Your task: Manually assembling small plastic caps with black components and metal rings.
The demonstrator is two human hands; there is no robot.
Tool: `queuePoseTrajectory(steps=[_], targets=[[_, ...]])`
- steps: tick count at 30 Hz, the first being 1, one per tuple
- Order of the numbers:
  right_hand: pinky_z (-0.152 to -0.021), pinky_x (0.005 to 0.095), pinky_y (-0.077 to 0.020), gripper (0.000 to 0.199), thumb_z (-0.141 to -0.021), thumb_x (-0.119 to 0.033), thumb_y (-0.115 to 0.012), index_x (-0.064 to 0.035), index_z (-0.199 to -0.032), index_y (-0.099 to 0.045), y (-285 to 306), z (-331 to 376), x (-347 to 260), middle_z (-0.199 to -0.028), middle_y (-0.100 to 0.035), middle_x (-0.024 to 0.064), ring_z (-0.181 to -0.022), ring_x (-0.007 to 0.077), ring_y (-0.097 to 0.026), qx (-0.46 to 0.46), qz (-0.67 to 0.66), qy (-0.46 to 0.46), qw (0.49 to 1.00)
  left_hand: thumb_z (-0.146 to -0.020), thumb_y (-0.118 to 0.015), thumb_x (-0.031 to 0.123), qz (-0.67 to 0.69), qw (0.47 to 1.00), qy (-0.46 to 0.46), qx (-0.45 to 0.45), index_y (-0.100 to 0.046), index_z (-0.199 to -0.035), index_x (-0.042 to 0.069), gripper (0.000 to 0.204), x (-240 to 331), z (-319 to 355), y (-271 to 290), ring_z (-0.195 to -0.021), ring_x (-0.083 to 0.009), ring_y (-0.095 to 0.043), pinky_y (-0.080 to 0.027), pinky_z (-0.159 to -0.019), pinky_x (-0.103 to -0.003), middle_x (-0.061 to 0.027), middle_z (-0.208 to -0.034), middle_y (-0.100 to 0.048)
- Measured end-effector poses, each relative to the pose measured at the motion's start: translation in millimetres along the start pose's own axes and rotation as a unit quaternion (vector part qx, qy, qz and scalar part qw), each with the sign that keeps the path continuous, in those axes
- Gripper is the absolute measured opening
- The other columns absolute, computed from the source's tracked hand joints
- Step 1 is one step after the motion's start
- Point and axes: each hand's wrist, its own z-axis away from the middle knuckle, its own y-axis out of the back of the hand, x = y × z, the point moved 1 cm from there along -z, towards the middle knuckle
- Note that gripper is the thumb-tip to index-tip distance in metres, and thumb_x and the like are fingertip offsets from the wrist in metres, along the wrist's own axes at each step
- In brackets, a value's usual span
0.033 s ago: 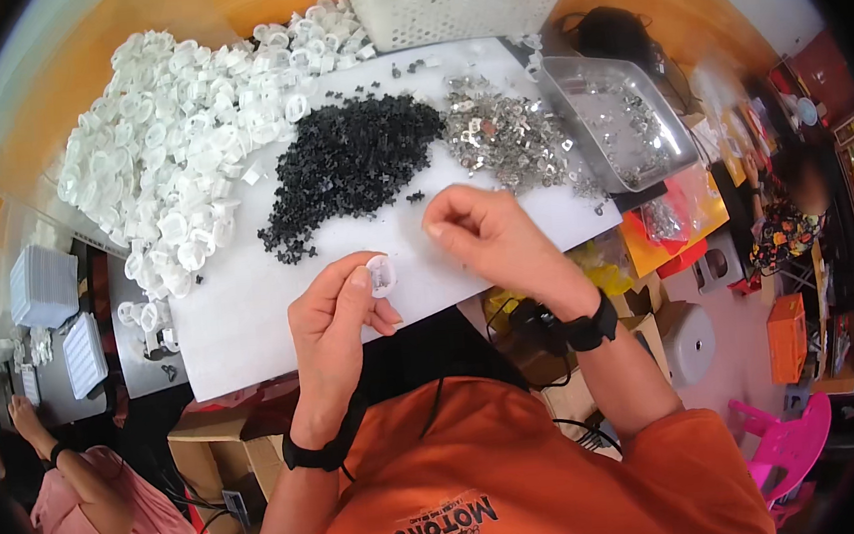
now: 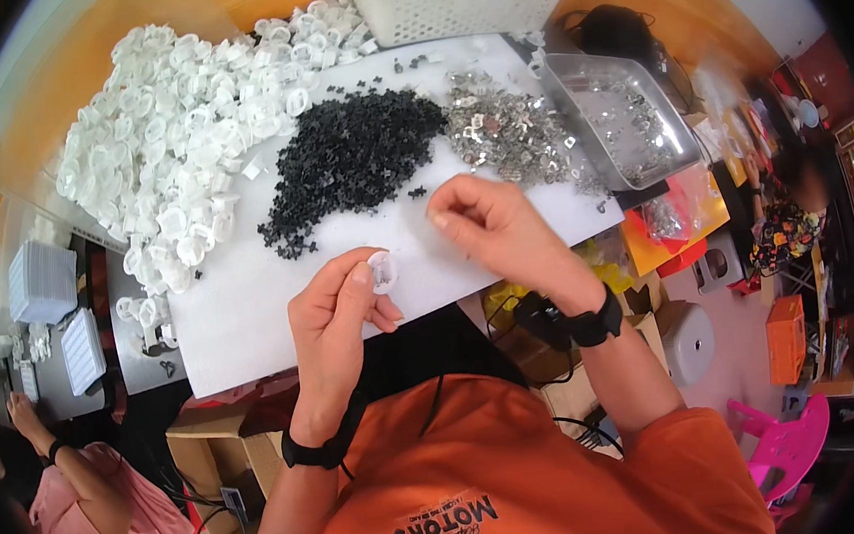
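Between thumb and fingers, my left hand (image 2: 332, 310) holds a round white plastic part (image 2: 382, 271) with a hollow middle, above the near part of the white board (image 2: 252, 331). To its right, my right hand (image 2: 484, 224) is raised with its fingers curled and the thumb against them. Whatever may be in that pinch is too small or hidden to name. Beyond both hands lies a heap of small black plastic pieces (image 2: 348, 158). A pile of small shiny metal pieces (image 2: 512, 135) sits just past my right hand.
A big heap of white round plastic parts (image 2: 166, 137) fills the far left. At the back stands a white perforated basket (image 2: 467, 8); a clear tray (image 2: 626, 121) of metal pieces is at right. Another person (image 2: 115, 502) sits at lower left, one more at far right.
My right hand has shifted slightly away from me. My left hand keeps its hold on the white plastic part, almost still.
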Motion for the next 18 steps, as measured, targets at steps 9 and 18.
queuePoseTrajectory(steps=[9,18], targets=[[-0.068,0.0409,-0.0452,0.011,-0.083,-0.005,-0.053,-0.0039,-0.092,-0.06,8.9,-24.9,-20.8,-0.085,-0.054,0.0133,-0.081,0.0348,-0.057,0.021,0.376,0.152,0.914,-0.096,-0.048,0.015,0.023,1.0,0.0,-0.006,-0.062,-0.105,-0.004,0.025,-0.5,-1.7,0.4,-0.062,-0.0084,-0.057,-0.048,-0.054,-0.021,-0.0051,-0.082,-0.062],[-0.07,0.044,-0.0458,0.012,-0.082,-0.01,-0.052,-0.0028,-0.087,-0.061,-1.3,-36.9,-22.6,-0.087,-0.057,0.0125,-0.083,0.0343,-0.058,-0.015,0.465,0.06,0.883,-0.096,-0.047,0.014,0.019,1.0,0.002,-0.02,-0.06,-0.107,-0.006,0.026,1.1,-1.9,2.6,-0.061,-0.0118,-0.059,-0.049,-0.054,-0.023,-0.0094,-0.086,-0.064]])
